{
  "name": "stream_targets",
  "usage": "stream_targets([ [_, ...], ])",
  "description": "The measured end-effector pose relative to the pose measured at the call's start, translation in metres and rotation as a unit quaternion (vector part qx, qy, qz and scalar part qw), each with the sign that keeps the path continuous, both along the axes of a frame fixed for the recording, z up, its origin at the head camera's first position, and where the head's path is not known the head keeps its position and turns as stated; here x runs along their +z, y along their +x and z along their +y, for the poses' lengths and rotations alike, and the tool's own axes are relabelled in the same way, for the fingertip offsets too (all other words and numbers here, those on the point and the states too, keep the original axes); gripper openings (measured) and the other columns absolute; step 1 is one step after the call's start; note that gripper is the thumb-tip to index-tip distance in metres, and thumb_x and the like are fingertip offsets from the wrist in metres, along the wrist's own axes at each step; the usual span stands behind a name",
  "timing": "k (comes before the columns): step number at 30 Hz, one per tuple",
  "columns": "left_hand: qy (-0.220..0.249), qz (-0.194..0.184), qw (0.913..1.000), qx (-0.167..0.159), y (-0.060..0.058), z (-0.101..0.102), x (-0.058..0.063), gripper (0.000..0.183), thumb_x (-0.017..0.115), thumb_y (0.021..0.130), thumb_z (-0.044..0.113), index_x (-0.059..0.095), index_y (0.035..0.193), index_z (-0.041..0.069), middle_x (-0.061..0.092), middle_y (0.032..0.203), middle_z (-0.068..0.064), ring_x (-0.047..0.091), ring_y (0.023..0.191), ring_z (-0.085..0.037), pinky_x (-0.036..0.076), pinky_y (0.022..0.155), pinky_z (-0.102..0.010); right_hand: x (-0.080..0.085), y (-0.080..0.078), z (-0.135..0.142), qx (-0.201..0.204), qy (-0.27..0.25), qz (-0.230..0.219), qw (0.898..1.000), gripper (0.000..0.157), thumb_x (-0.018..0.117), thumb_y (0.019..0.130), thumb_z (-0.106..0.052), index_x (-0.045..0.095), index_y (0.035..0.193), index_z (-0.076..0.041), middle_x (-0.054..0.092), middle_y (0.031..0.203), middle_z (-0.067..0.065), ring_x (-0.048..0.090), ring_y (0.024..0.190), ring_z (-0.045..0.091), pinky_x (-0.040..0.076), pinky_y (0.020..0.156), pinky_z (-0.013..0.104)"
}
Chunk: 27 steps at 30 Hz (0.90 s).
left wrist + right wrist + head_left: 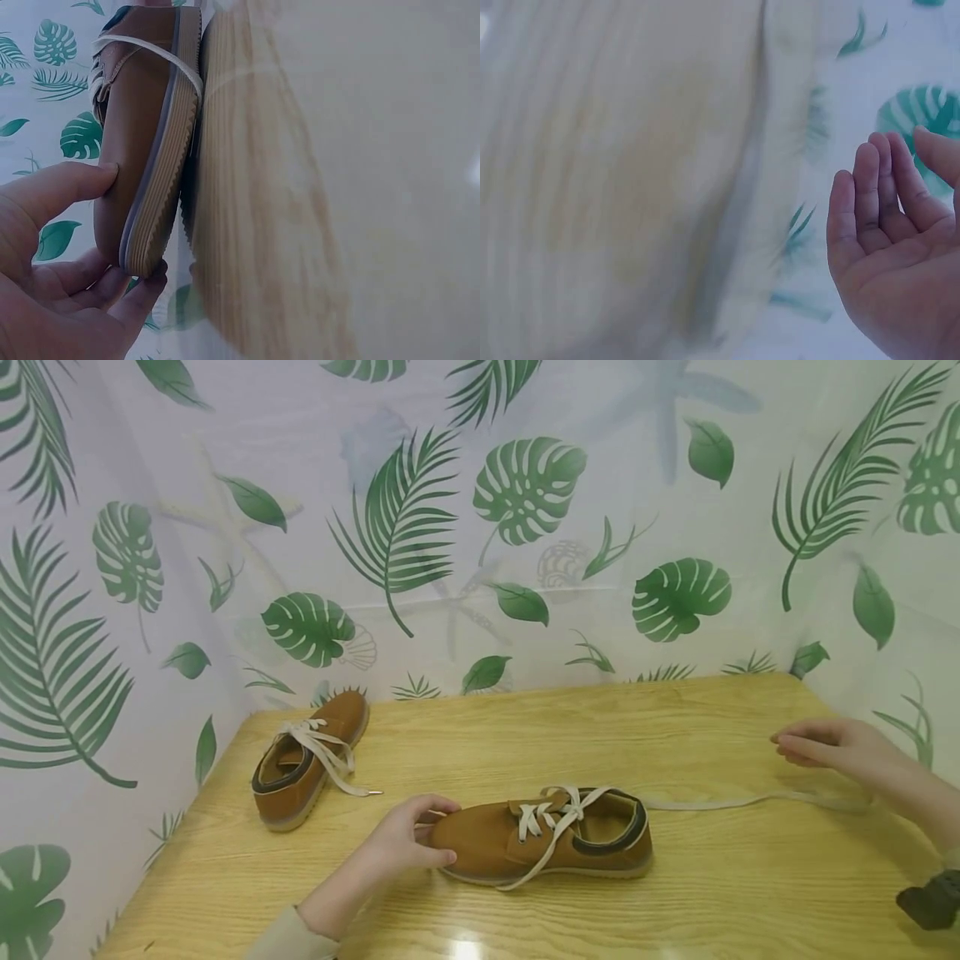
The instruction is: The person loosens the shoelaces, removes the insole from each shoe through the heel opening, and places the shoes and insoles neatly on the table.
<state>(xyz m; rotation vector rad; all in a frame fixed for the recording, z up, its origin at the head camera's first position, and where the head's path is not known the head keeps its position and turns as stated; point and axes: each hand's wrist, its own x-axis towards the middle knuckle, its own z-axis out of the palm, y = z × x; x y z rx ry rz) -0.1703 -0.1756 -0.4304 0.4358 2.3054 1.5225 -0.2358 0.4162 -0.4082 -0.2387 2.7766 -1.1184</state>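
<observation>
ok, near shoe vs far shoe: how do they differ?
Toe: near shoe points left; far shoe points toward the back.
Contact: left hand grips near shoe's toe; nothing holds far shoe.
Lace: near lace trails well right across the table; far lace stays close to its shoe.
Shared: brown uppers, pale laces, both upright.

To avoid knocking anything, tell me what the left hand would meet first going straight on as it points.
The left hand would most likely meet the nearer brown shoe first, since it holds that shoe by the toe.
</observation>
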Motion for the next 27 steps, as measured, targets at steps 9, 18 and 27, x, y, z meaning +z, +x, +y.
stream_targets([
  [9,0.000,0.002,1.0000,0.002,0.001,-0.001,0.001,0.060,0.081,0.087,-0.006,0.056,0.142,-0.004,0.053,0.148,-0.030,0.058,0.135,-0.052,0.062,0.107,-0.048,0.029,-0.007,-0.069,0.057,-0.002,0.035,0.998,0.037,0.058,0.111,-0.020,0.065,0.135,0.007,0.075,0.107,-0.023,0.069,0.095,-0.010,0.058,0.081,0.012],
  [18,0.003,-0.002,1.0000,0.006,0.001,0.001,0.002,0.060,0.081,0.087,-0.007,0.056,0.142,-0.003,0.053,0.147,-0.030,0.058,0.134,-0.052,0.062,0.107,-0.048,0.045,-0.002,-0.118,0.093,-0.010,0.058,0.994,0.032,0.060,0.110,-0.020,0.070,0.130,0.003,0.079,0.119,0.015,0.071,0.096,-0.004,0.058,0.086,0.013],
  [27,-0.005,0.009,0.9999,0.006,0.002,0.001,0.001,0.061,0.081,0.087,-0.007,0.056,0.142,-0.003,0.054,0.147,-0.030,0.058,0.134,-0.053,0.062,0.107,-0.050,0.049,-0.002,-0.144,0.103,-0.070,0.047,0.991,0.032,0.060,0.110,-0.019,0.070,0.129,0.005,0.079,0.108,-0.007,0.071,0.096,0.000,0.061,0.089,0.018],
])
